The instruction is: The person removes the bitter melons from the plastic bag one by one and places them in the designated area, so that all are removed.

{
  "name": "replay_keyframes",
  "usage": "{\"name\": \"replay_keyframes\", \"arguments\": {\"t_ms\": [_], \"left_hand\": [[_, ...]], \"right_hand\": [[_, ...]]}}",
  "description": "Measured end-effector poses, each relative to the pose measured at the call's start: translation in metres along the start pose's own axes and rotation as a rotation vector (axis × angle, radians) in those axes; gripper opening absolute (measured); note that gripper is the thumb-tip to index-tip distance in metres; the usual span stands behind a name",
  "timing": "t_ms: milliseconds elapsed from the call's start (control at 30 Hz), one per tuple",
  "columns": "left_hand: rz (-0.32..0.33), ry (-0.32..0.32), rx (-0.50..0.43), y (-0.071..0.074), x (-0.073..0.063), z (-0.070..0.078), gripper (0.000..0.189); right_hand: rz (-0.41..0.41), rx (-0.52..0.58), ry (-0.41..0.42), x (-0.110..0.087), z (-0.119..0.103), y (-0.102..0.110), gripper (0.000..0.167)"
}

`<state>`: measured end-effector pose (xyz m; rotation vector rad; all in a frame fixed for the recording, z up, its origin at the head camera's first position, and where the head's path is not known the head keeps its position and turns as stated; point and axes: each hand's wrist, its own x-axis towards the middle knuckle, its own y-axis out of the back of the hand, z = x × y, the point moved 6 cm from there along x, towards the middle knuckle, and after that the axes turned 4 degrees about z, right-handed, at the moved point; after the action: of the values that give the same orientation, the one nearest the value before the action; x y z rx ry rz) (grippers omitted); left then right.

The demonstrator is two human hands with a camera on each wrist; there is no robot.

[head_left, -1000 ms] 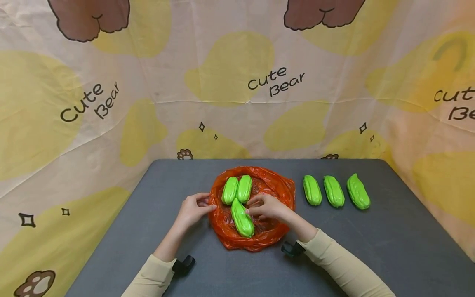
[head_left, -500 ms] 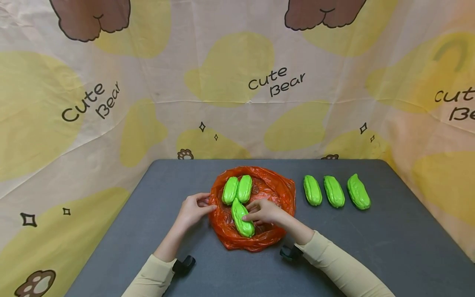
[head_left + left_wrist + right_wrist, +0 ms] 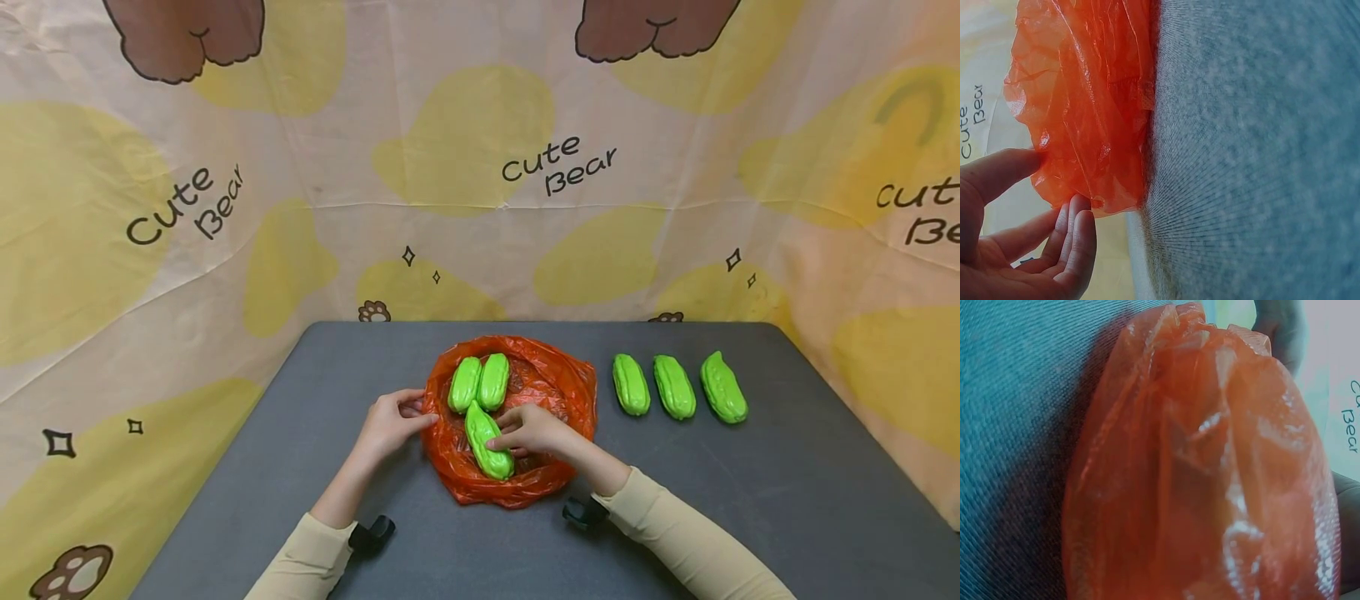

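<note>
A red plastic bag (image 3: 558, 379) sits with its mouth spread wide and its rim folded down. Inside lie two glossy green bitter gourds (image 3: 465, 385) side by side, ridged lengthwise and toy-like. A third bitter gourd (image 3: 480, 425), with a pointed tip, lies slanted in front of them. My right hand (image 3: 536, 429) reaches over the rim and grips its lower right part, thumb on top. At the left, my left hand (image 3: 386, 425) pinches the bag's edge between thumb and fingers. In the left wrist view, its fingertips (image 3: 1082, 206) press against the thin plastic. The bag's wall mostly hides my right hand in the right wrist view.
On the dark grey table (image 3: 300, 467), three more green gourds stand in a row right of the bag: one nearest it (image 3: 632, 385), a middle one (image 3: 675, 387) and a pointed one (image 3: 724, 388). A printed cloth (image 3: 465, 242) hangs behind the table's back edge.
My right hand has come down and left onto the pointed gourd in the bag, which has shifted slightly left. My left hand stays on the bag's edge.
</note>
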<state>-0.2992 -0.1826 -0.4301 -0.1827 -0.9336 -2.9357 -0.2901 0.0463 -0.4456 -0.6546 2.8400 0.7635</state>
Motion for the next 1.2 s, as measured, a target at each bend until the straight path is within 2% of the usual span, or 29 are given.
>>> {"name": "replay_keyframes", "arguments": {"t_ms": [400,833,1000,1200], "left_hand": [[-0.001,0.008,0.009,0.0003,-0.0004,-0.0011,0.046],[0.002,0.009,0.008,-0.0002,-0.0023,0.0007,0.046],[-0.004,0.017,-0.003,-0.0001,-0.0026,-0.0001,0.046],[-0.002,0.016,0.002,0.0003,-0.0025,-0.0002,0.047]], "right_hand": [[-0.031,0.025,0.008,-0.0005,-0.0016,-0.0036,0.050],[-0.029,-0.030,0.028,-0.0031,-0.0054,-0.0042,0.051],[-0.052,-0.002,0.024,-0.0048,-0.0065,-0.0058,0.053],[-0.013,0.022,0.003,-0.0065,-0.0078,-0.0006,0.057]]}}
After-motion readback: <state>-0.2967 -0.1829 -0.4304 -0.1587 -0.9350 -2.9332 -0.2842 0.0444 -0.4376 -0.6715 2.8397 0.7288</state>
